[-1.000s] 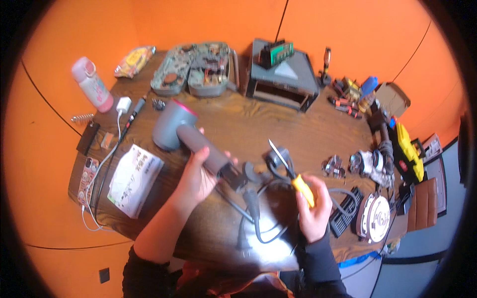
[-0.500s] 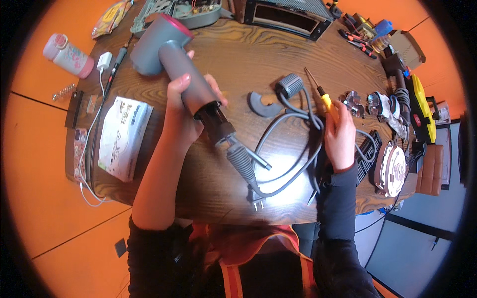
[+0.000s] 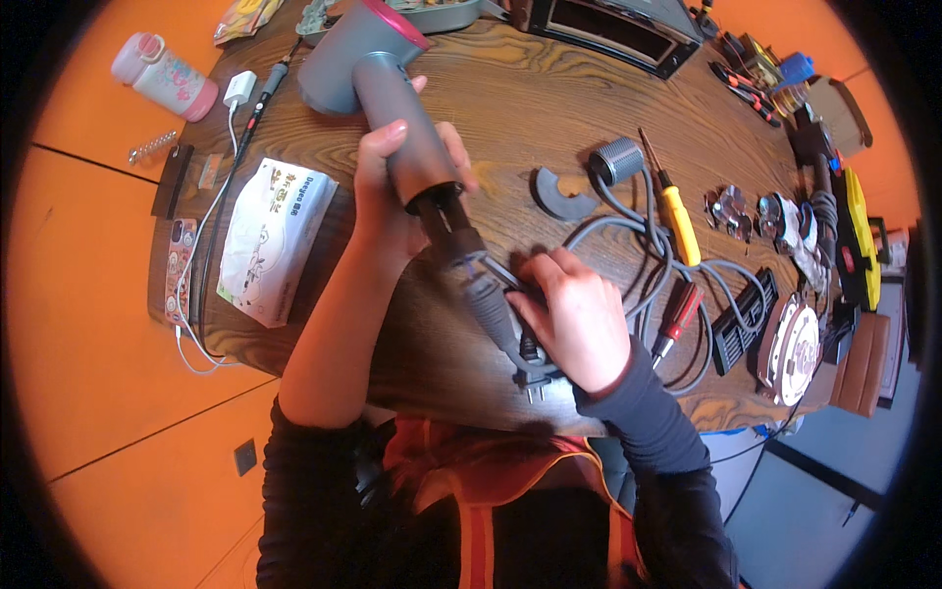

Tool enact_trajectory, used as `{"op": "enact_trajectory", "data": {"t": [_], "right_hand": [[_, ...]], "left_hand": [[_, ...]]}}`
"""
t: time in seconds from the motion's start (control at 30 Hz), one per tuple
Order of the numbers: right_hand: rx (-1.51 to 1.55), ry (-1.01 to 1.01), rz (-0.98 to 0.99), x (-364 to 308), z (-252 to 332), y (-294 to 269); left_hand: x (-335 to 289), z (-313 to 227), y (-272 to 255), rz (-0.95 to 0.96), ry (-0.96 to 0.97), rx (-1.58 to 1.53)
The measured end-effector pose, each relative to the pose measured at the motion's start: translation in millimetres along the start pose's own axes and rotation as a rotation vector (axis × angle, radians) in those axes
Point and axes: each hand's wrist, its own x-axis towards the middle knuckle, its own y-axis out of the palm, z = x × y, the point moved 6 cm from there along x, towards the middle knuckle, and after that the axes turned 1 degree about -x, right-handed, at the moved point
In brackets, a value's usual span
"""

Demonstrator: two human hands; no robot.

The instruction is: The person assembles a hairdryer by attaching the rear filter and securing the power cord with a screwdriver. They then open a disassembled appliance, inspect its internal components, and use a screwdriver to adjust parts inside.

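Wrapped around the grey handle of a hair dryer [image 3: 420, 142] with a pink-rimmed head is my left hand [image 3: 388, 191]. Its handle end is opened up, with a dark inner part [image 3: 453, 228] pulled out below the shell and the ribbed cord sleeve [image 3: 488, 306] hanging from it. At that end my right hand [image 3: 579, 314] is closed, its fingertips on a thin grey rod [image 3: 502, 272] that sticks out beside the sleeve. The rod's far end is hidden by the fingers. Under the hand the power plug [image 3: 535, 378] is partly visible.
Right of my hand lie a yellow-handled screwdriver [image 3: 679, 226], a red-handled screwdriver [image 3: 679, 319], the looped grey cord [image 3: 643, 285] and a cylindrical filter [image 3: 618, 162]. A grey curved piece [image 3: 561, 196] rests nearby. A tissue pack [image 3: 275, 245] is at left, a black vent panel [image 3: 746, 319] at right.
My right hand has left the yellow-handled screwdriver on the table and moved left to the rod at the handle's end. My left hand still holds the hair dryer.
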Motion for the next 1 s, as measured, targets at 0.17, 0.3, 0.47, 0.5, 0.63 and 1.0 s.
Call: {"op": "enact_trajectory", "data": {"t": [0.17,0.3,0.47,0.5,0.63,1.0], "right_hand": [[0.097,0.042,-0.328,-11.9,-14.5,-33.6],[0.326,0.134,-0.473,-29.6,-26.9,-54.6],[0.479,0.069,-0.483,-34.3,-29.9,-51.5],[0.467,0.060,-0.476,-34.0,-30.1,-49.1],[0.354,0.027,-0.433,-29.4,-32.1,-41.7],[0.337,0.097,-0.392,-25.4,-35.9,-40.0]], "left_hand": [[-4.5,4.2,5.9,0.000,-0.004,-0.016],[-6.9,11.0,0.4,-0.128,0.009,0.012],[-5.6,14.9,-7.1,-0.096,-0.040,-0.112],[-6.0,16.9,-7.9,-0.099,-0.060,-0.130],[-5.6,21.1,-10.4,-0.173,-0.016,-0.070],[-7.4,29.2,-10.0,-0.213,-0.047,0.001]]}}
